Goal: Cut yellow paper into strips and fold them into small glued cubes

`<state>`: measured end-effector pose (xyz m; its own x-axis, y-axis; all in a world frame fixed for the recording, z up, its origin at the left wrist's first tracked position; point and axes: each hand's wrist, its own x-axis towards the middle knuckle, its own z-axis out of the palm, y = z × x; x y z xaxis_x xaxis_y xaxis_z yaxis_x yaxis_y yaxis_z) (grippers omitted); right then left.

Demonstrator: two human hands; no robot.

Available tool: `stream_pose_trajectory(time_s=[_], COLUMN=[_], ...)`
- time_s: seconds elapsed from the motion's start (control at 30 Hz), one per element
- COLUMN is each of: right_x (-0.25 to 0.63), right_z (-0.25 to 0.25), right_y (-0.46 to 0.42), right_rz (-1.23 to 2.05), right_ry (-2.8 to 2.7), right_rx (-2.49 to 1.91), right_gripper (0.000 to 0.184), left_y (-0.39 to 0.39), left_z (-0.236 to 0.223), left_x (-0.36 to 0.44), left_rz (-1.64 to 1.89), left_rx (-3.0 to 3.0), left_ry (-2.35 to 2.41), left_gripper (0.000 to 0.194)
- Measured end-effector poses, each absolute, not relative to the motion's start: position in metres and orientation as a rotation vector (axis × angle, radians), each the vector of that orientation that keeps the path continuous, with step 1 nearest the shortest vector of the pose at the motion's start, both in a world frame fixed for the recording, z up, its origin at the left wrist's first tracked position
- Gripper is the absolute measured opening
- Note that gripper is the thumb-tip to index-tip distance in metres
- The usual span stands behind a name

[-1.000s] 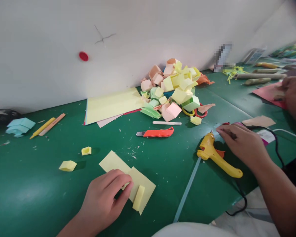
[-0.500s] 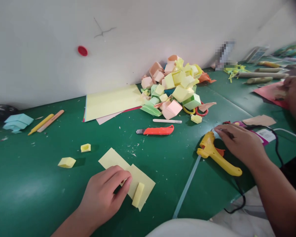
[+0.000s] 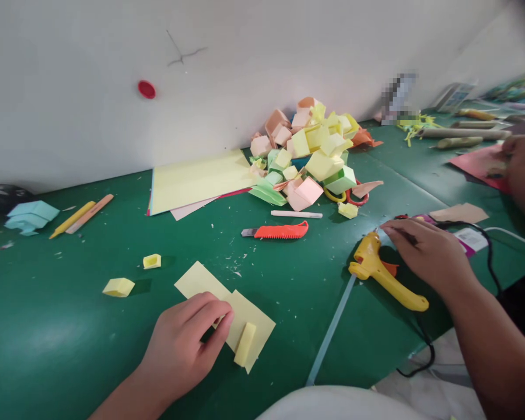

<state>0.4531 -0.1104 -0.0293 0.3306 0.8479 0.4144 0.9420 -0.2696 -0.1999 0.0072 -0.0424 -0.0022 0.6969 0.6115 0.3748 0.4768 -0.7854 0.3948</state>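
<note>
My left hand (image 3: 181,344) rests on the green table, its fingers curled and pinched on a yellow paper sheet (image 3: 247,318) that overlaps a second yellow sheet (image 3: 196,281). A small folded yellow block (image 3: 245,344) lies on the sheet just right of my thumb. My right hand (image 3: 429,254) lies flat with its fingers stretched out to the left, just behind a yellow glue gun (image 3: 387,279) whose nozzle points up-left. That hand grips nothing. A glue stick (image 3: 330,335) trails from the back of the gun.
An orange utility knife (image 3: 282,231) and a white stick (image 3: 296,214) lie mid-table. A heap of folded paper boxes (image 3: 308,154), scissors (image 3: 352,198) and flat sheets (image 3: 196,181) sit by the wall. Two small yellow folded pieces (image 3: 119,287) lie at left. Another person's hand (image 3: 522,169) is at the right edge.
Both hands stay where they were; only the view has shifted slightly.
</note>
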Motion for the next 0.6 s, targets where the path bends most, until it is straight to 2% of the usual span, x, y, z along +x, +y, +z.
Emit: stream_pose_trajectory(time_s=[0.2, 0.3, 0.4, 0.6], right_x=[0.438, 0.426, 0.421, 0.427], right_z=[-0.012, 0.002, 0.003, -0.017], right_y=[-0.122, -0.144, -0.169, -0.175], right_rz=[-0.304, -0.067, 0.115, 0.252], right_ry=[-1.536, -1.625, -1.786, -1.791], right_rx=[-2.249, -2.431, -2.431, -2.471], right_gripper=[0.033, 0.045, 0.051, 0.037], left_y=[-0.042, -0.042, -0.042, -0.042], left_z=[-0.003, -0.003, -0.004, -0.004], left_x=[0.007, 0.007, 0.007, 0.006], left_rz=[0.736, 0.726, 0.713, 0.713], left_rx=[2.642, 2.640, 2.635, 2.635], left_ry=[0.869, 0.867, 0.854, 0.846], left_gripper=[0.018, 0.017, 0.016, 0.015])
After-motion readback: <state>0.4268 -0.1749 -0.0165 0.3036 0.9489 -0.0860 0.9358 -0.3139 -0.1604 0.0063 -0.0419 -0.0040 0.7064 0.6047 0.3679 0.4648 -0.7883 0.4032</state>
